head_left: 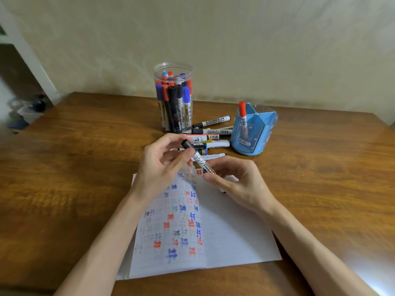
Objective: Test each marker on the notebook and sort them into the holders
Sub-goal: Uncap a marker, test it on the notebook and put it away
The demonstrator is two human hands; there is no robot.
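Both hands hold one black-capped whiteboard marker above the open notebook. My left hand pinches its black cap end. My right hand grips the white barrel lower down. The notebook's left page carries several red, blue and black test marks. A clear round jar at the back holds several red, blue and black markers. A blue holder to the right has one red-capped marker standing in it. Several loose markers lie between the jar and the blue holder.
The wooden table stretches wide on both sides of the notebook. A pale wall runs close behind the jar. Blurred clutter sits on the floor at far left past the table edge.
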